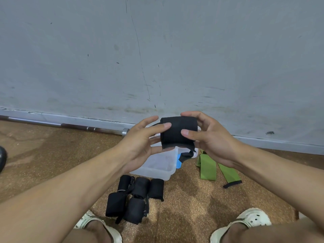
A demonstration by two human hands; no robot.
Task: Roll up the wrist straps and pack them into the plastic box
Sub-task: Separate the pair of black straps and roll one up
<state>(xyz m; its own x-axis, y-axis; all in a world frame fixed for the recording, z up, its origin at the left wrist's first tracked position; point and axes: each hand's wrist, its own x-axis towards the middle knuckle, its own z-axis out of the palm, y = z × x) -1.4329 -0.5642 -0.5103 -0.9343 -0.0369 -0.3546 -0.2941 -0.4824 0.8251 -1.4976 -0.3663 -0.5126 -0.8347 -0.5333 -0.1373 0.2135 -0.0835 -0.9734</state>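
Fingers of both hands close on a black strap (178,131) held in the air above the box (158,164): the left hand (140,144) has its thumb laid across the roll's left end with the other fingers curled under and behind it, and the right hand (208,137) pinches the right end, thumb on the near face and fingers arched over the top. Between the two hands the strap is a thick roll with its long axis running left to right, level with the floor (189,204); a loose flap hangs from its lower edge, toward the box. Directly below, the clear box sits open on the speckled brown floor, partly hidden by the left hand and the flap, with something blue (178,162) at its right side. Nearer the person, a cluster of five rolled black straps (135,199) lies on the floor just in front of the box, some touching one another. Two green straps (209,170) lie flat to the right of the box, under the right wrist. A steel barbell (91,128) lies along the foot of the grey wall (157,50) at the left. Pale sandals (252,220) show at the bottom edge.
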